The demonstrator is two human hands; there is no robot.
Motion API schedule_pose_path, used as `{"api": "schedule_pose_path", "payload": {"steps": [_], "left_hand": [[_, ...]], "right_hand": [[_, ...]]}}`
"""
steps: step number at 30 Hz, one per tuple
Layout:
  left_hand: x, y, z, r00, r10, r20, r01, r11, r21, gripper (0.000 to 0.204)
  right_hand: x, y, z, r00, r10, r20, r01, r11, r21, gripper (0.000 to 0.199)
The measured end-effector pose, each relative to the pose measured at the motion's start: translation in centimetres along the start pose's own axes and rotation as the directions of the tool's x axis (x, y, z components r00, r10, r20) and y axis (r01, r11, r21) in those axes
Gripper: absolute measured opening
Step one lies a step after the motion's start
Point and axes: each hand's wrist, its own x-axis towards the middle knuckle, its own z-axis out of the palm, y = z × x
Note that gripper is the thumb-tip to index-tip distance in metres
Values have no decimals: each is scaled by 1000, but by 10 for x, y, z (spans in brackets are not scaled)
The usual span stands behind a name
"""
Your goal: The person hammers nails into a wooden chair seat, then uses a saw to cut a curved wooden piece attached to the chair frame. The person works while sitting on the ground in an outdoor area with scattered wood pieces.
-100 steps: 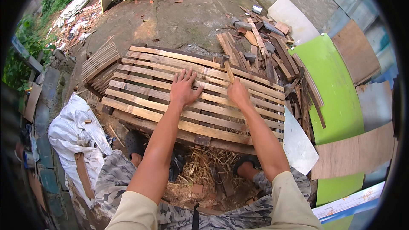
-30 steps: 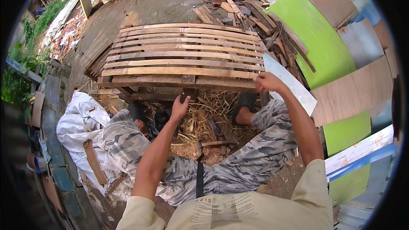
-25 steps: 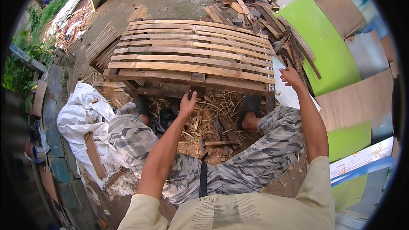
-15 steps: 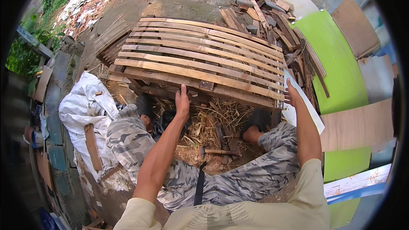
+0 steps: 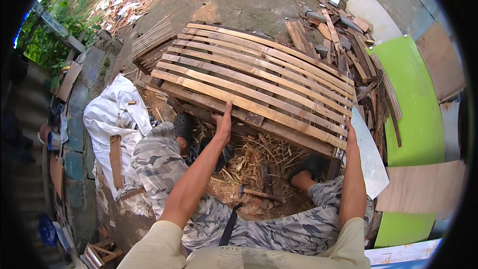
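A slatted wooden frame (image 5: 249,84) lies before me, its long pale bamboo strips nailed side by side over darker rails. It slants slightly, the right end nearer to me. My left hand (image 5: 223,125) grips the near rail around its middle, with a finger up over the edge. Against the frame's right end is my right hand (image 5: 351,133), its fingers along the strip ends and partly hidden. Between my feet a hammer (image 5: 261,193) rests on the ground among shavings.
Bamboo scraps (image 5: 249,157) litter the ground under the frame. A white sack (image 5: 112,119) lies at the left beside a block wall (image 5: 79,144). A smaller slatted piece (image 5: 153,45) stands behind. Scrap timber (image 5: 348,40) is piled at the far right, near green panels (image 5: 413,104).
My right hand, spread beside the frame's right end before, is now closed against it. My left hand keeps its hold on the near rail. The whole view has shifted and turned a little.
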Motion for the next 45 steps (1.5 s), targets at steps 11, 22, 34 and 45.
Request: {"api": "schedule_pose_path", "payload": {"steps": [11, 22, 34, 45], "left_hand": [[5, -12, -10, 961, 274, -25, -274, 944, -182, 117], [-18, 78, -15, 981, 91, 172, -17, 921, -390, 104], [-50, 158, 64, 903, -10, 429, 53, 995, -88, 105], [40, 206, -11, 865, 64, 498, -120, 989, 81, 106]], "right_hand": [[-65, 16, 23, 998, 42, -55, -39, 998, 55, 67], [-191, -125, 111, 966, -259, 10, 259, 966, 26, 51], [-365, -117, 125, 916, -352, -195, 380, 915, 134, 54], [-363, -140, 279, 866, -432, 253, 330, 872, 361, 48]]}}
